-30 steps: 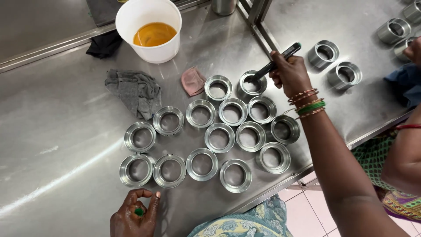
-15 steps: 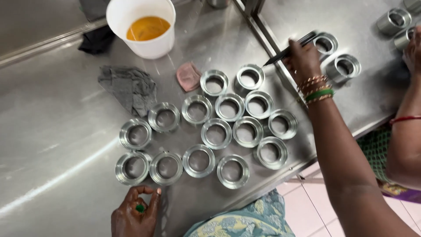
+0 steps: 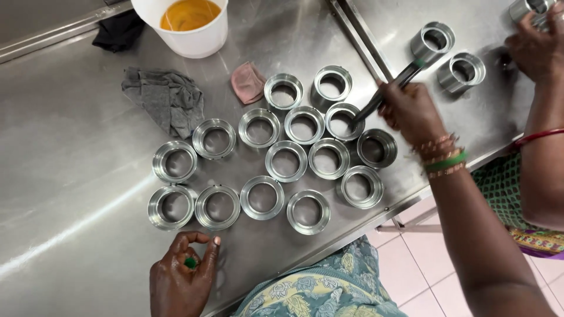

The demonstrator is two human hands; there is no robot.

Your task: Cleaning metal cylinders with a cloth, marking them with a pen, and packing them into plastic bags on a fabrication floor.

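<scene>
Brush [image 3: 390, 94] in right hand [image 3: 411, 111], tip over metal ring [image 3: 345, 121]; left hand [image 3: 179, 282] pinches green bit [image 3: 191, 262].

The right hand [image 3: 411, 108] has been carried from the far ring of the cluster to the right and nearer, above the desk [image 3: 70, 176] edge. The brush [image 3: 385, 97] it holds has been tilted, so that its tip is now set at the metal ring [image 3: 342, 121] in the second row. A co-worker's hand [image 3: 537, 50] has come further into view at the right.

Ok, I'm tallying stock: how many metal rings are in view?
18 rings: fifteen clustered on the near table, two on the right table, one cropped at top-right; others possibly hidden.
</scene>
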